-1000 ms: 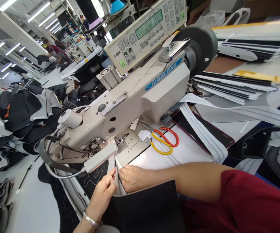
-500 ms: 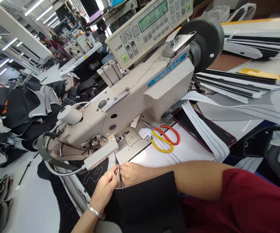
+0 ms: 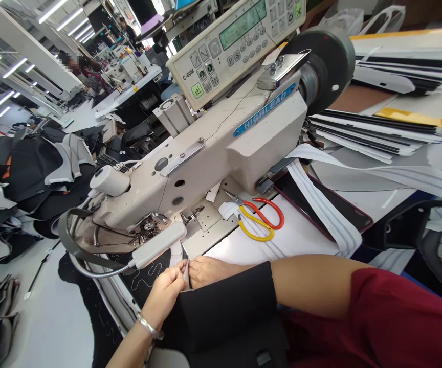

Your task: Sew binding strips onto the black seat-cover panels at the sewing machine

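Note:
My left hand point(image 3: 166, 294) and my right hand point(image 3: 207, 270) meet just in front of the sewing machine point(image 3: 205, 153). Both pinch the pale edge of a black fabric piece point(image 3: 228, 312) that lies over my lap and covers part of the right hand. The pinched edge stands upright between the fingers, below the machine's white lamp bar point(image 3: 158, 245). A silver bracelet point(image 3: 148, 327) circles my left wrist. The needle area point(image 3: 150, 227) is a short way beyond my fingers.
Scissors with red and yellow handles point(image 3: 257, 220) lie on the machine bed. White striped strips point(image 3: 328, 209) cross a dark tray point(image 3: 321, 202) at the right. Stacked panels point(image 3: 374, 133) sit behind. Black and grey fabric piles point(image 3: 32, 174) fill the left. Other people work in the far background.
The black fabric has slid up toward the machine and now covers more of my right hand. Both hands have moved slightly forward with the pinched edge.

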Available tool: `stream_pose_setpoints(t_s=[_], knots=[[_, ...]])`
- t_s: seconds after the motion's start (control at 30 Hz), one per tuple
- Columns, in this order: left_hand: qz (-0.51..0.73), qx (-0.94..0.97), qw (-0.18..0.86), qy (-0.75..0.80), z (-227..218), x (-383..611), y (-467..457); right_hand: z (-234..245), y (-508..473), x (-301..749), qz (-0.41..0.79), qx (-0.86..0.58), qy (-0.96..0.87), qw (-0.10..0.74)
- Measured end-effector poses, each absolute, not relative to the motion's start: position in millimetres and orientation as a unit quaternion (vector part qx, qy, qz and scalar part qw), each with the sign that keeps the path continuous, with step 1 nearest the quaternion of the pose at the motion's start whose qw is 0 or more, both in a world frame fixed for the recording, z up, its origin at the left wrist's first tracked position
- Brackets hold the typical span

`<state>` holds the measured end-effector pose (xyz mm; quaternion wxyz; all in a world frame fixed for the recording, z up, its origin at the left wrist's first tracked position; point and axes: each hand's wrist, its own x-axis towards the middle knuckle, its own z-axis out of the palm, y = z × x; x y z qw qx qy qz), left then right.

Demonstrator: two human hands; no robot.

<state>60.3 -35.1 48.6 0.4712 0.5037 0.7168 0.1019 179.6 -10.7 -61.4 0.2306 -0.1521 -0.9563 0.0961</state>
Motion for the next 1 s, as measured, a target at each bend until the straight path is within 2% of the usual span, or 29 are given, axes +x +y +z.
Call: stream_pose_setpoints(t_s=[0.13,0.33,0.5,0.57,0.67,0.77,0.83,0.9,1.0], knots=[[0.065,0.547,0.439,0.71,49.7,61.8,-32.6,-53.2,-11.1,183.4,0.107,-0.17,-0.949,0.243],[0.009,0.614,0.359,0.702,53.7,62.5,-30.8,-38.5,-12.0,184.7,0.142,-0.279,-0.914,0.26],[0.005,0.671,0.318,0.67,50.5,55.2,-32.2,-40.4,-5.8,187.7,0.154,-0.182,-0.939,0.25],[0.014,0.72,0.256,0.645,46.5,51.1,-35.2,-43.1,-3.7,185.4,0.149,-0.176,-0.946,0.227],[-0.014,0.805,0.087,0.587,40.0,46.1,-42.6,-46.3,-2.5,178.9,0.129,-0.168,-0.954,0.21],[-0.113,0.826,-0.069,0.548,36.1,45.3,-48.4,-48.1,-2.5,172.7,0.108,-0.161,-0.961,0.197],[-0.183,0.808,-0.12,0.547,35.7,47.0,-48.5,-48.2,-2.4,170.7,0.097,-0.159,-0.964,0.191],[-0.228,0.778,-0.126,0.572,37.1,48.8,-45.3,-46.5,-2.4,170.9,0.089,-0.152,-0.967,0.187],[-0.253,0.733,-0.082,0.625,41.6,49.3,-37.4,-41.9,-2.4,173.8,0.077,-0.153,-0.969,0.18]])
